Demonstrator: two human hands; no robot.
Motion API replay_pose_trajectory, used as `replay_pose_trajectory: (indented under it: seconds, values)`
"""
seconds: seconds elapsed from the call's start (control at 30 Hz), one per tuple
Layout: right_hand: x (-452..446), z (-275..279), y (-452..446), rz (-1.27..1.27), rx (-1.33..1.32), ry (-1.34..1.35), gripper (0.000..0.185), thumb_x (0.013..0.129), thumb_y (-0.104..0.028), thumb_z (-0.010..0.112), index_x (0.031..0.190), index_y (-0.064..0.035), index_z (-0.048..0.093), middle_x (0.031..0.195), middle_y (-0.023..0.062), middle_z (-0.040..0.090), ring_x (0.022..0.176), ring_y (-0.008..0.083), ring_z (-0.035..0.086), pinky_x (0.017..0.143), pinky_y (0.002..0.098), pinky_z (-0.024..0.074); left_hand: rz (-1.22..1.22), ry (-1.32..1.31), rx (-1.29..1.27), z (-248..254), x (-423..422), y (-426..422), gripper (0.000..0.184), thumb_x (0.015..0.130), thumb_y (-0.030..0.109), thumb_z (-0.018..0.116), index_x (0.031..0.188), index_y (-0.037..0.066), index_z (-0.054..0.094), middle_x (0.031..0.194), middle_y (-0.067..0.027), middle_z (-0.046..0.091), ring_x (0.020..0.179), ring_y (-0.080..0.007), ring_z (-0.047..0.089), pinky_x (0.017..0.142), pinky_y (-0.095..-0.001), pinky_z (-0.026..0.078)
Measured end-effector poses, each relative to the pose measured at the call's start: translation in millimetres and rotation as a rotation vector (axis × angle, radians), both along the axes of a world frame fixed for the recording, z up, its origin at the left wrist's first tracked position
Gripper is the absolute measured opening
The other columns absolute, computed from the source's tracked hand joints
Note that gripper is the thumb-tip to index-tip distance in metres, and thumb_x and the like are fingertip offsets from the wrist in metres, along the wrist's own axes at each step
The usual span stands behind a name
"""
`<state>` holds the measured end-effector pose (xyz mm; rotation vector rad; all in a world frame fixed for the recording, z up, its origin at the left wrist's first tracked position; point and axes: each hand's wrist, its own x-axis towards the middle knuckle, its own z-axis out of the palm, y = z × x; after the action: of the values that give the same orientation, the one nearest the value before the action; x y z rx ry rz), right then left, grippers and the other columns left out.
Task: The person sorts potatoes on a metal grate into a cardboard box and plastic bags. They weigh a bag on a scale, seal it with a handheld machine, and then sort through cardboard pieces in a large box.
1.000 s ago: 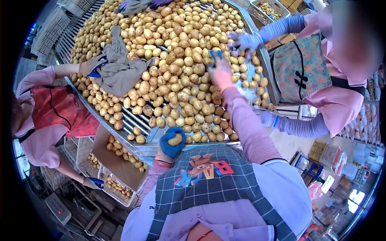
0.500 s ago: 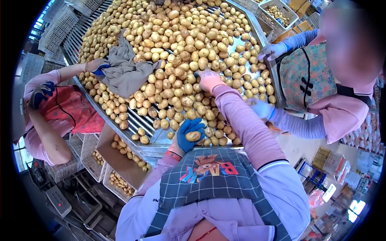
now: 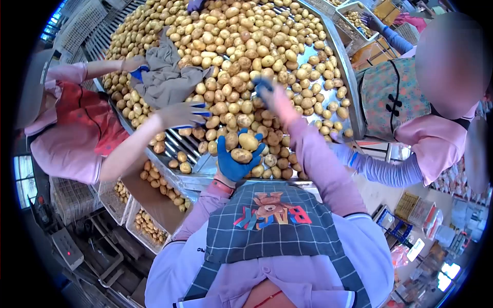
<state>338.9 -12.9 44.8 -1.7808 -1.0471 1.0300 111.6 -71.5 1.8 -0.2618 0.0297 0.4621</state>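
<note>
My left hand (image 3: 232, 165), in a blue glove, is palm up near the table's front edge. It cups two potatoes: a browner potato (image 3: 241, 155) in the palm and a yellow potato (image 3: 248, 141) by the fingertips. My right hand (image 3: 269, 93), also blue-gloved, is over the middle of the potato pile (image 3: 215, 51). Motion smears its fingers, so whether it grips a potato is unclear. Loose potatoes lie around both hands.
A grey cloth (image 3: 167, 77) lies on the pile at left. A co-worker's gloved hand (image 3: 185, 115) reaches in close to my left hand. Another person's sleeve (image 3: 385, 167) is at right. A crate of potatoes (image 3: 149, 223) and a cardboard box (image 3: 149, 200) stand below left.
My left hand has moved up and opened wider, now showing two potatoes instead of one. My right hand has lifted slightly and blurred. The left co-worker's hand has stretched over the table.
</note>
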Motion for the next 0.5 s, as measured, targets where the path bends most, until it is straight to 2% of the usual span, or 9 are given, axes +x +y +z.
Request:
replay_pose_trajectory:
  seconds: [0.13,0.2,0.27,0.3,0.33,0.37,0.4,0.47,0.5]
  values:
    - [43.8,-74.3,55.5,0.228,-0.134,-0.928,0.055,0.085,-0.025,0.049,0.139,-0.0172,0.043,0.124,0.019,0.059,0.12,0.0303,0.053,0.1,0.0431,0.0417,0.008,0.018,0.021,5.1,-6.5,7.9,0.08,0.085,0.069,0.048,0.148,0.023,0.029,0.155,-0.0174,0.016,0.14,-0.0405,0.022,0.108,-0.0591,0.03]
    - [39.7,-56.7,54.5,0.238,-0.295,-0.864,0.054,0.085,-0.029,0.052,0.137,-0.0175,0.046,0.124,0.0192,0.059,0.116,0.0311,0.055,0.099,0.0436,0.0424,0.049,0.117,0.076,7.8,-12.2,10.7,0.08,0.085,0.069,0.048,0.148,0.023,0.029,0.155,-0.0173,0.015,0.141,-0.0406,0.021,0.108,-0.059,0.03]
    - [47.3,-83.4,43.3,0.231,-0.189,-0.757,0.05,0.083,-0.033,0.061,0.127,-0.011,0.055,0.111,0.0159,0.065,0.108,0.0282,0.061,0.094,0.0408,0.0462,0.101,0.112,0.06,19.0,-19.2,9.5,0.073,0.088,0.06,0.052,0.147,0.023,0.031,0.153,-0.0176,0.024,0.139,-0.0371,0.028,0.109,-0.0545,0.03]
    - [61.2,-121.2,34.0,0.203,-0.139,-0.48,0.044,0.084,-0.031,0.063,0.122,-0.0091,0.058,0.105,0.0138,0.066,0.098,0.0264,0.064,0.086,0.0391,0.0497,0.13,0.117,0.041,21.1,-21.6,6.1,0.073,0.088,0.06,0.052,0.147,0.023,0.031,0.153,-0.0176,0.024,0.139,-0.0371,0.028,0.109,-0.0545,0.03]
    - [66.0,-147.4,29.0,0.169,-0.097,-0.203,0.038,0.084,-0.028,0.064,0.116,-0.0072,0.061,0.099,0.0117,0.068,0.089,0.0246,0.066,0.078,0.0375,0.0532,0.213,0.43,0.511,21.4,-23.5,2.5,0.067,0.091,0.045,0.054,0.146,0.018,0.03,0.146,-0.0175,0.035,0.135,-0.031,0.035,0.108,-0.0487,0.033]
    - [48.2,-112.0,13.3,0.036,-0.148,0.05,0.032,0.086,-0.026,0.064,0.112,-0.0073,0.062,0.096,0.0095,0.067,0.079,0.0222,0.065,0.07,0.0341,0.0537,0.274,0.752,0.976,22.9,-27.3,-0.7,0.062,0.093,0.031,0.057,0.146,0.012,0.03,0.14,-0.0174,0.045,0.132,-0.0249,0.042,0.107,-0.0428,0.037]
    - [28.2,-66.9,-7.2,-0.101,-0.202,0.297,0.026,0.088,-0.024,0.063,0.108,-0.0074,0.064,0.092,0.0073,0.066,0.068,0.0197,0.064,0.061,0.0306,0.0541,0.253,0.453,0.414,27.7,-32.3,0.3,0.059,0.095,0.029,0.055,0.144,0.007,0.029,0.137,-0.0175,0.048,0.13,-0.0238,0.043,0.105,-0.0427,0.04]
    - [19.2,-81.3,-27.7,-0.279,-0.147,0.659,0.026,0.092,-0.023,0.059,0.114,-0.0087,0.06,0.09,0.0068,0.065,0.059,0.0186,0.062,0.054,0.0269,0.0527,0.25,0.924,0.833,13.1,-43.2,-1.2,0.057,0.097,0.033,0.05,0.144,0.007,0.028,0.138,-0.0182,0.046,0.131,-0.0242,0.043,0.104,-0.042,0.041]
    - [11.6,-84.1,-35.8,-0.215,-0.125,0.758,0.028,0.092,-0.023,0.059,0.116,-0.0078,0.059,0.093,0.0076,0.065,0.063,0.0197,0.063,0.057,0.029,0.054,0.386,0.495,0.71,8.4,-55.0,-2.7,0.064,0.097,0.048,0.044,0.144,0.008,0.028,0.142,-0.0196,0.039,0.131,-0.0337,0.041,0.106,-0.0471,0.039]
